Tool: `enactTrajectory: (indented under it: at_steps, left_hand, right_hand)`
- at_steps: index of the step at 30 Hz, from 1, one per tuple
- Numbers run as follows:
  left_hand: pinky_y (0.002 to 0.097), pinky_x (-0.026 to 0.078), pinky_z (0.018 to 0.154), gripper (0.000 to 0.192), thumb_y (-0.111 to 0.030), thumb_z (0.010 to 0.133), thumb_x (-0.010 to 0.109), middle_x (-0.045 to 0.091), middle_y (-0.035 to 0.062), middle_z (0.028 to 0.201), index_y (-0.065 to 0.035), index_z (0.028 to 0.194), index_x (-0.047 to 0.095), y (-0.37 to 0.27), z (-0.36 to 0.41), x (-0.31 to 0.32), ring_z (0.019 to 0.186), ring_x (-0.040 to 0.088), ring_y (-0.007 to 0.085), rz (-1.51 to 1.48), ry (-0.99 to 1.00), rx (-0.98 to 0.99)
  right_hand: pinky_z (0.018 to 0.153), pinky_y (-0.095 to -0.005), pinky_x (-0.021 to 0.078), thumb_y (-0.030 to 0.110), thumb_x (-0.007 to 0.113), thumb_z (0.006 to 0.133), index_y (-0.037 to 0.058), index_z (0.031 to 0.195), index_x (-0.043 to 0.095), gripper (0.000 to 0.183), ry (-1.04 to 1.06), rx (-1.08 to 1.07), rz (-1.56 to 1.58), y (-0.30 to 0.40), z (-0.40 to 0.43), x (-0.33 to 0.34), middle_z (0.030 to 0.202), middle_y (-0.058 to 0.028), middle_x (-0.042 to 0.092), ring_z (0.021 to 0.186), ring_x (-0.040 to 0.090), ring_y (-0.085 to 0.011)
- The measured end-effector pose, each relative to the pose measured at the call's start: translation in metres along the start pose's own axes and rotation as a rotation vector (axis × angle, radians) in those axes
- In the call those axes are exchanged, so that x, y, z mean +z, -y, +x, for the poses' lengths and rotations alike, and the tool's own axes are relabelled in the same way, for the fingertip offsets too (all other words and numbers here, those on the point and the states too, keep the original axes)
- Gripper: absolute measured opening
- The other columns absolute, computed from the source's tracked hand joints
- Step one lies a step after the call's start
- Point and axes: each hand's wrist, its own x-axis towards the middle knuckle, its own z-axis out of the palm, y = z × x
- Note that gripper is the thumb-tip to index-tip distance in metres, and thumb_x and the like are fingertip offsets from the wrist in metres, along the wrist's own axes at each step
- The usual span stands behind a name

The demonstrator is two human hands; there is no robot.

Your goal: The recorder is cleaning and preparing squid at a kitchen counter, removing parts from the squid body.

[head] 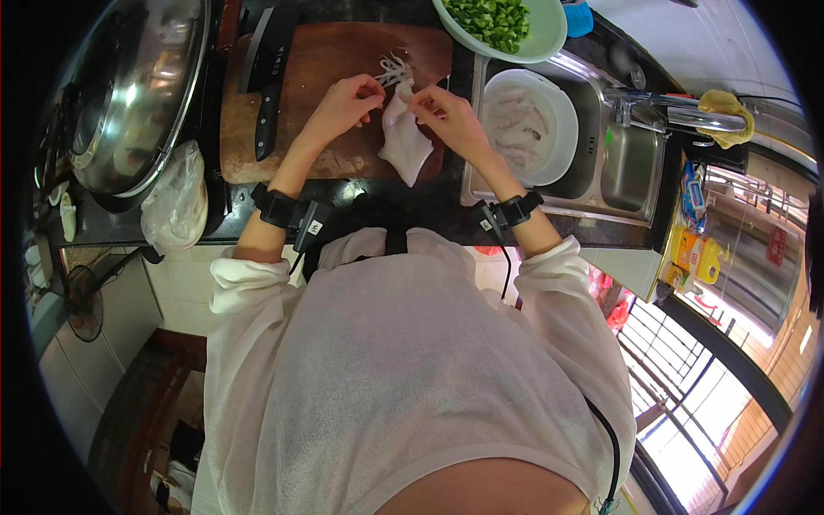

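A whole pale squid (407,138) lies on the right part of a wooden cutting board (335,71), its tentacles pointing away from me and its pointed tail end reaching past the board's near edge. My left hand (351,106) is just left of the squid's head, fingers bent and fingertips together; whether they pinch something small cannot be told. My right hand (447,116) touches the upper right side of the body, thumb and forefinger at the opening below the head. A cleaver (269,84) with a black handle lies on the board's left part.
Right of the board, a white tub (566,129) holding more squid in water stands in a steel sink (634,193). A pale green bowl (553,38) of chopped green vegetables is at the top. At left are a large wok lid (138,96) and a clear plastic bag (172,199).
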Motion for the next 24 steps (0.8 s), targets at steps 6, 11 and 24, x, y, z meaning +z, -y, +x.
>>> enactTrajectory:
  at_steps: [6,11,24]
  left_hand:
    - [0.0238,0.042,0.053,0.021,-0.022,0.081,0.063,0.061,0.0032,0.073,-0.0023,0.088,0.061,-0.012,0.001,0.008,0.059,0.053,0.0094,0.228,-0.119,0.212]
    - [0.0298,0.043,0.059,0.027,-0.029,0.081,0.063,0.060,0.0086,0.068,-0.0020,0.085,0.060,-0.024,0.000,0.012,0.062,0.056,0.0182,0.399,-0.164,0.219]
    - [0.0389,0.047,0.062,0.029,-0.036,0.079,0.061,0.063,0.0090,0.071,-0.0071,0.081,0.062,-0.035,0.004,0.018,0.071,0.062,0.0287,0.580,-0.271,0.303]
  right_hand:
    - [0.066,-0.0252,0.0465,0.013,0.062,0.082,0.0041,0.095,0.061,0.015,-0.046,0.016,0.113,0.013,0.011,-0.001,0.079,-0.0050,0.059,0.069,0.058,-0.0139]
    - [0.066,-0.0240,0.0458,0.012,0.063,0.082,0.0025,0.094,0.060,0.016,0.039,0.014,0.211,0.007,0.021,-0.005,0.082,-0.0021,0.061,0.071,0.056,-0.0087]
    - [0.054,-0.0202,0.0389,0.021,0.061,0.084,0.0002,0.087,0.061,0.021,0.124,0.252,0.231,0.004,0.025,-0.017,0.066,0.0016,0.053,0.059,0.047,-0.0052]
